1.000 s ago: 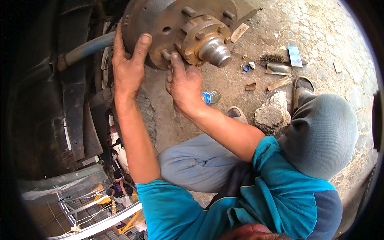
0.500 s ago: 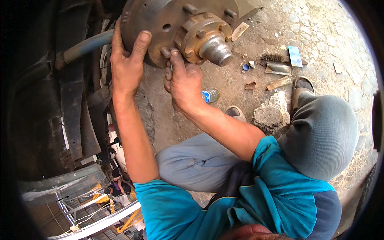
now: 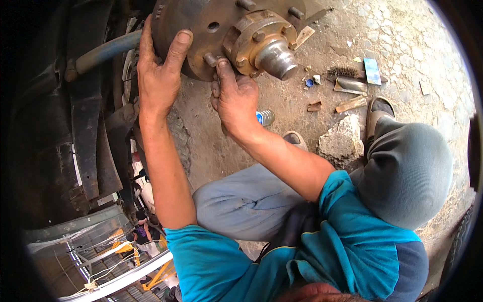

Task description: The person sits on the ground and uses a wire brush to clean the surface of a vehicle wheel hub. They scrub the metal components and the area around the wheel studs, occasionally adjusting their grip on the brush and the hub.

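Note:
A rusty round hub plate with protruding studs fills the top centre, its central hub carrying bolts and a silver cylindrical end. My left hand grips the plate's left edge, thumb on its face and fingers wrapped toward the back. My right hand is closed just under a lower stud, thumb tip at the stud's end; what its curled fingers hold is hidden.
Dark vehicle underbody and a blue-grey bar line the left. On the ground lie a plastic bottle, concrete lump, wire brush, light-blue card and scraps. My legs are bent below; distant people show lower left.
The hub plate appears shifted slightly up and rightward in view. Both my hands have moved a little upward with it, keeping much the same hold.

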The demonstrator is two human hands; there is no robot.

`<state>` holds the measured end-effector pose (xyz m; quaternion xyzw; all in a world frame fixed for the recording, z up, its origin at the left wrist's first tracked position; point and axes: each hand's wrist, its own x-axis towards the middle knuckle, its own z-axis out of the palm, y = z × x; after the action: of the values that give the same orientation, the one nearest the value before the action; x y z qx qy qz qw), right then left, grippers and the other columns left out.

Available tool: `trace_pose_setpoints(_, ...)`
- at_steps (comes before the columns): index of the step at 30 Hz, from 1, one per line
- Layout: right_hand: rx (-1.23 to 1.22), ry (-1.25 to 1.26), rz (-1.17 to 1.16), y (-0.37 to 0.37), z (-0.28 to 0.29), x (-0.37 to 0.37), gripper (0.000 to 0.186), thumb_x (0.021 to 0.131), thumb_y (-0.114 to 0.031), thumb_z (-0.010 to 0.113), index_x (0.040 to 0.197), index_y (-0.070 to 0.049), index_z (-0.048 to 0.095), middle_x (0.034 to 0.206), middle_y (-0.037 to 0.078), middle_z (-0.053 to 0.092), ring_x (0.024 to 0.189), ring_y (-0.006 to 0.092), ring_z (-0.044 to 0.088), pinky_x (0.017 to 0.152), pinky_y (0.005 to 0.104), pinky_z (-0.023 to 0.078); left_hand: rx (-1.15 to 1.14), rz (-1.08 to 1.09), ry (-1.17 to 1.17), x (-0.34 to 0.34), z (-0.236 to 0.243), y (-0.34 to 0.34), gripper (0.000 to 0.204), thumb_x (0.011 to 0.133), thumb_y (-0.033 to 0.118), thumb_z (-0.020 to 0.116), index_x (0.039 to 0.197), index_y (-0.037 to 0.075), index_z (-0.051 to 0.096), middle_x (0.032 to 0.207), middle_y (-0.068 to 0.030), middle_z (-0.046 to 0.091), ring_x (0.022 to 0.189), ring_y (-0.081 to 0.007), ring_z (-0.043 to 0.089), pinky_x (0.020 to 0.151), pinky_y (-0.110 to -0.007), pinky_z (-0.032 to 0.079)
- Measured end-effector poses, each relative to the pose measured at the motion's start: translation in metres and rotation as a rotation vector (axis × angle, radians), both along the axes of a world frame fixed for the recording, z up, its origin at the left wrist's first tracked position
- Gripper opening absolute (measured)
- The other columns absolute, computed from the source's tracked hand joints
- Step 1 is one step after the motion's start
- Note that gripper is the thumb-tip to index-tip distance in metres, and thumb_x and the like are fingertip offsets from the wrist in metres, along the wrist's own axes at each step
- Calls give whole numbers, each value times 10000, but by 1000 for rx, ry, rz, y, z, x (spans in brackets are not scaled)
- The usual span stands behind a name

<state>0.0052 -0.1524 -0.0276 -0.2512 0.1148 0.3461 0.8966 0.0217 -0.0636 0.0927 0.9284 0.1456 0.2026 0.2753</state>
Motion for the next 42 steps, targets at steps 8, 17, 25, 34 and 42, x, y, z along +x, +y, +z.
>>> trace_pose_setpoints(8, 49, -13, -25, 4, 0, 2, 370, 1071, -346, 582, 1220, -22, 682, 740, -42, 478, 538, 53, 390, 437, 232, 307, 30, 1, -10, 3, -1, 2, 942, 904, 458, 799, 1535, -93, 368, 1499, -283, 494, 1371, -322, 506, 1152, -390, 397)
trace_pose_setpoints(17, 8, -41, -4, -3, -5, -1, 366, 1036, -314, 635, 887, 16, 683, 632, -7, 565, 515, 80, 461, 467, 305, 352, 37, -13, -23, 1, -4, 2, 960, 896, 493, 794, 1529, -95, 376, 1470, -283, 522, 1357, -321, 522, 1143, -388, 412)
trace_pose_setpoints(25, 71, -59, 16, -5, 3, 4, 443, 1079, -366, 563, 1350, -25, 647, 721, -48, 453, 536, 52, 370, 453, 213, 301, 204, 12, -2, 2, 0, -4, 783, 970, 411, 734, 1540, -28, 424, 1496, -215, 527, 1380, -275, 502, 1150, -370, 400)
trace_pose_setpoints(34, 27, -83, 36, -6, 2, -1, 486, 1073, -397, 570, 1400, -40, 605, 726, -48, 442, 561, 48, 381, 459, 214, 326, 78, -53, -38, 2, -2, 2, 894, 950, 473, 733, 1551, -69, 352, 1516, -229, 493, 1402, -303, 469, 1165, -397, 368)
trace_pose_setpoints(42, 33, 14, 16, -16, 24, 1, 339, 1076, -365, 563, 994, -43, 631, 631, -44, 441, 488, 59, 379, 433, 233, 336, 55, -74, -97, 0, -7, 11, 960, 917, 497, 764, 1541, -98, 342, 1479, -253, 522, 1379, -312, 497, 1162, -399, 377)
